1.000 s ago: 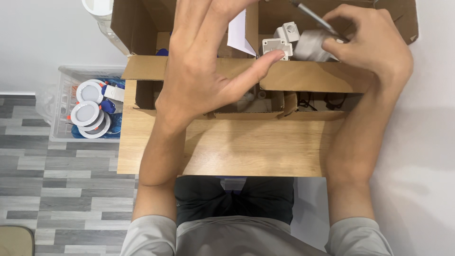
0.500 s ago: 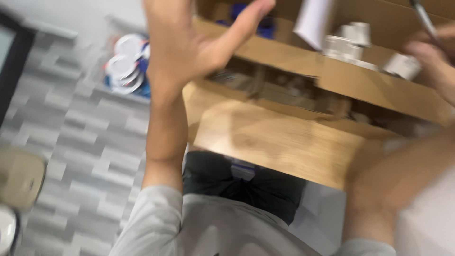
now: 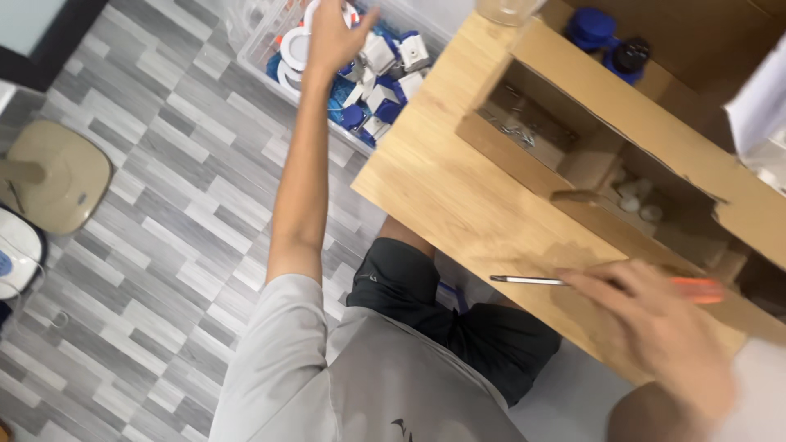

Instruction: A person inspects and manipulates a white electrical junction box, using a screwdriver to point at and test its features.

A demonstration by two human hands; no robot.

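Left hand (image 3: pixel 332 37): has swung away from the cardboard box (image 3: pixel 622 155) on the counter (image 3: pixel 458 188), now fingers spread inside the clear bin (image 3: pixel 270 61) of white fittings (image 3: pixel 295 49) on the floor.
Right hand (image 3: pixel 655 336): still grips the screwdriver (image 3: pixel 532 281) over the counter's near edge.

desk front (image 3: pixel 458 205): bare, passable | behind: cardboard box (image 3: pixel 573 155) blocks | floor bin (image 3: pixel 360 74): crowded with parts

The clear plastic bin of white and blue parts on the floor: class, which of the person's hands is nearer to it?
Left. The left hand reaches into the clear plastic bin among its parts. The right hand is far off over the wooden table, holding a screwdriver.
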